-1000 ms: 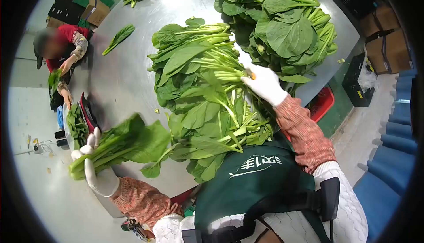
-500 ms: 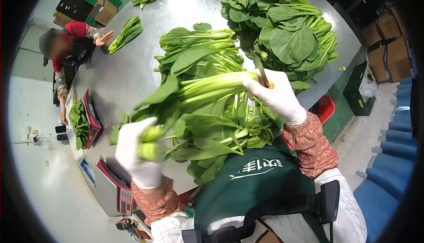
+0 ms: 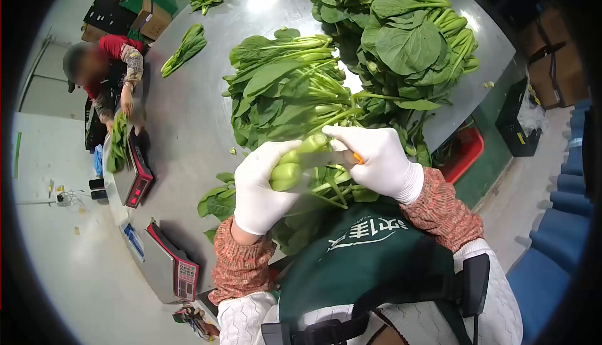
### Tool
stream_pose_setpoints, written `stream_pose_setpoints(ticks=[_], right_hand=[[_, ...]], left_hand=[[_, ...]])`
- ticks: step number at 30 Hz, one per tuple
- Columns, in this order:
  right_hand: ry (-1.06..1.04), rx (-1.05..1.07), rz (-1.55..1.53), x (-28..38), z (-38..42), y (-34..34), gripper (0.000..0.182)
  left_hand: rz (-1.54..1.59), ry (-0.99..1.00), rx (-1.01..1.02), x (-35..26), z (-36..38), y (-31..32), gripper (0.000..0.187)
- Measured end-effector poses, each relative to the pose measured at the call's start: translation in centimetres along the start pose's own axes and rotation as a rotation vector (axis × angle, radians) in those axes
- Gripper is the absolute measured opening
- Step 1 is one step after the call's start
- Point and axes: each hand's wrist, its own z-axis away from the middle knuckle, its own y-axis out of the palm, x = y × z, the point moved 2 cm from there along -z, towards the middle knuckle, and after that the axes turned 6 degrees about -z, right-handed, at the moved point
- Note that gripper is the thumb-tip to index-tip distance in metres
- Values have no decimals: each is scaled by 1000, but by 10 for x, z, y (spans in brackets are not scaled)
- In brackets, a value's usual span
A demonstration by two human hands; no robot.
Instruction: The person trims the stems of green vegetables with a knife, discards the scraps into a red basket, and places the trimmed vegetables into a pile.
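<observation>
My white-gloved left hand (image 3: 264,185) is closed around several stalks of leafy greens (image 3: 286,176), their pale cut ends pointing up. In my gloved right hand (image 3: 376,160) is a small knife (image 3: 332,159) with an orange part on its handle. The blade lies against the stalk ends, and the right thumb reaches to the top one. Just beyond both hands lies a pile of leafy greens (image 3: 276,88). A larger heap of greens (image 3: 411,44) sits to its right. Leaves of the held bunch hang low, near the green apron.
A co-worker at the left handles greens (image 3: 117,144) on a red scale (image 3: 139,175). A second scale (image 3: 170,262) stands nearer. One loose bunch (image 3: 184,50) lies on the metal table (image 3: 188,103). Off the right edge are a red basket (image 3: 467,153) and a black crate (image 3: 519,125).
My left hand has moved right and up with its stalks. The long bunch by my right hand has left its place, and the knife now meets the left hand's stalks. The co-worker reaches to the scale.
</observation>
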Motion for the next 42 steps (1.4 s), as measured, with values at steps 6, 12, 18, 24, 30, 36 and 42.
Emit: stream_pose_setpoints(ticks=[6, 12, 18, 24, 30, 36, 42], right_hand=[[256, 89, 119, -19, -2, 8, 29], [388, 159, -506, -12, -8, -8, 24], [99, 263, -470, 11, -16, 1, 31], [560, 262, -881, -7, -7, -24, 29], [455, 90, -550, -34, -7, -24, 28], [123, 147, -532, 19, -25, 17, 30], [285, 32, -220, -60, -44, 38, 51]], left_hand=[[80, 4, 111, 1, 7, -8, 40], [243, -266, 140, 9, 18, -12, 40], [563, -393, 231, 18, 11, -2, 30], [-155, -231, -21, 51, 11, -11, 20], [-739, 2, -37, 73, 9, -12, 34], [553, -266, 370, 37, 0, 5, 98], [368, -473, 327, 60, 23, -1, 46]])
